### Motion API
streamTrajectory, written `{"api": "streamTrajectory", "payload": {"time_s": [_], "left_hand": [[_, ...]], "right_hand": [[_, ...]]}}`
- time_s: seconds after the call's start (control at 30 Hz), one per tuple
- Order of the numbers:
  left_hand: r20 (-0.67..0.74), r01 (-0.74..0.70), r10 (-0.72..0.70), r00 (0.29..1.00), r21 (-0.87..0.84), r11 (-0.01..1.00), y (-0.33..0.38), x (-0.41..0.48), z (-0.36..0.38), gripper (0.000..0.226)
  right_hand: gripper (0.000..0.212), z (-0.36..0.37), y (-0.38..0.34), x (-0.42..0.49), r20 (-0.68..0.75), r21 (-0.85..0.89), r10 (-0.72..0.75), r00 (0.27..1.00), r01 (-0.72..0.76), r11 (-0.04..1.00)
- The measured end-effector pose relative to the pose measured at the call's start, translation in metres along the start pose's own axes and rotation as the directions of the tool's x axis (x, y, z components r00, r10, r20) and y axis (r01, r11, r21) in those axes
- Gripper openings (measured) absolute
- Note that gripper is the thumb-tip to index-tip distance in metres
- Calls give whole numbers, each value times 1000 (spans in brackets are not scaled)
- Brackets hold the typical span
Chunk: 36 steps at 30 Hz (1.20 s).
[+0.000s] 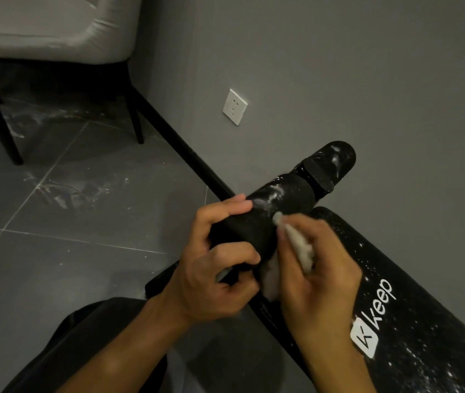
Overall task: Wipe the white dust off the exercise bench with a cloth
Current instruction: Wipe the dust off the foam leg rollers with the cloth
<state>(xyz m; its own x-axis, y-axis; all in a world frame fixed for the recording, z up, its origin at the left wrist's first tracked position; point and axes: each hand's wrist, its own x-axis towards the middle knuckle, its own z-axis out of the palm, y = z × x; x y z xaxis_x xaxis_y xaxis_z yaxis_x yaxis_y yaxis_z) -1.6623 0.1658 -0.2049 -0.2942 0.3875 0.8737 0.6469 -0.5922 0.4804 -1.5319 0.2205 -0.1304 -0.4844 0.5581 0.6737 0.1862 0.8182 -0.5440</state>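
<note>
The black exercise bench pad (412, 321) with a white "keep" logo runs from centre to bottom right, speckled with white dust. Beside it lie two black foam rollers: the near roller (279, 199) shows a white dust smear, and the far roller (333, 163) is dusty too. My left hand (217, 268) grips the near roller's lower end, fingers curled round it. My right hand (319, 276) holds a crumpled white cloth (296, 248) and presses it against the near roller's side, just below the smear.
A grey wall with a white socket (234, 106) and a black skirting board (185, 148) stands behind the bench. A grey upholstered chair (55, 26) on black legs is at top left. Dark floor tiles (69, 236) carry white dust patches. My dark-clothed knee (92, 350) is at bottom left.
</note>
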Motion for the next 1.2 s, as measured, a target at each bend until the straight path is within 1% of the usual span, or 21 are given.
{"api": "streamTrajectory", "payload": {"time_s": [0.1, 0.17, 0.2, 0.27, 0.33, 0.4, 0.5, 0.53, 0.57, 0.63, 0.7, 0.73, 0.77, 0.87, 0.93, 0.97, 1.0, 1.07, 1.1, 1.13, 1.2], "left_hand": [[-5, -8, 8, 1000, 3, 1000, -2, 0, 0, 54], [-12, -12, 12, 1000, 5, 1000, -1, 0, 2, 51], [-14, -13, 13, 1000, 9, 1000, -1, 0, 2, 47], [-16, -3, 4, 1000, 20, 1000, 0, 1, 2, 45], [-14, -2, 2, 1000, 19, 1000, 0, 1, 1, 46], [-10, -7, 7, 1000, 7, 1000, 0, 1, 1, 47], [-23, -8, 8, 1000, -1, 1000, -2, 0, 1, 56], [-28, -6, 6, 1000, -3, 1000, -1, 0, 2, 55], [-30, -6, 6, 1000, -4, 1000, -1, 0, 2, 52], [-32, -7, 7, 999, 3, 1000, -1, 1, 2, 43], [-33, 1, -1, 999, 7, 1000, -1, 1, 2, 41], [-32, 3, -3, 999, 2, 1000, -1, 1, 1, 41], [-32, 3, -3, 999, -8, 1000, 0, 1, 1, 41], [-43, 3, -4, 999, -20, 1000, 0, 1, 2, 48], [-53, 10, -11, 999, -21, 1000, 1, 1, 4, 46], [-58, 15, -16, 998, -17, 1000, 1, 1, 5, 43], [-64, 22, -22, 998, -10, 1000, 2, 1, 6, 41], [-73, 33, -33, 997, 2, 999, 2, 1, 7, 39], [-74, 35, -34, 997, 8, 999, 3, 0, 7, 39], [-72, 33, -32, 997, 13, 999, 4, 0, 7, 39], [-64, 28, -27, 998, 20, 999, 5, 0, 7, 40]], "right_hand": [[11, 0, -2, -11, 63, 26, -92, 994, 91, 996], [9, -1, 2, -5, 48, -8, -111, 993, 112, 994], [9, -1, 6, 0, 25, -28, -85, 996, 86, 996], [10, -2, 11, 10, -27, -39, 12, 1000, -13, 999], [10, -2, 12, 10, -56, -52, 37, 998, -40, 998], [11, 2, 5, -1, -44, -57, -20, 999, 18, 998], [11, 7, -1, -20, -6, 6, -119, 993, 119, 993], [11, 8, 1, -21, -2, 21, -132, 991, 132, 991], [10, 7, 6, -19, -11, 20, -121, 993, 122, 992], [10, 6, 15, -11, -67, 3, -28, 997, 28, 1000], [12, 4, 18, -9, -109, 4, 63, 992, -63, 998], [13, 5, 16, -10, -115, 5, 74, 991, -74, 997], [13, 6, 13, -13, -110, 1, 58, 992, -58, 998], [14, 10, 6, -25, -56, 3, -80, 995, 80, 997], [14, 8, 9, -18, -39, 0, -107, 994, 107, 994], [15, 7, 13, -9, -57, -8, -66, 996, 65, 998], [14, 5, 16, 3, -94, -8, 17, 995, -18, 1000], [7, 1, 25, 24, -158, 24, 224, 962, -223, 974], [4, -1, 29, 31, -171, 43, 294, 940, -291, 956], [3, -1, 31, 34, -174, 60, 321, 931, -315, 947], [4, 2, 26, 28, -162, 78, 289, 943, -280, 957]]}}
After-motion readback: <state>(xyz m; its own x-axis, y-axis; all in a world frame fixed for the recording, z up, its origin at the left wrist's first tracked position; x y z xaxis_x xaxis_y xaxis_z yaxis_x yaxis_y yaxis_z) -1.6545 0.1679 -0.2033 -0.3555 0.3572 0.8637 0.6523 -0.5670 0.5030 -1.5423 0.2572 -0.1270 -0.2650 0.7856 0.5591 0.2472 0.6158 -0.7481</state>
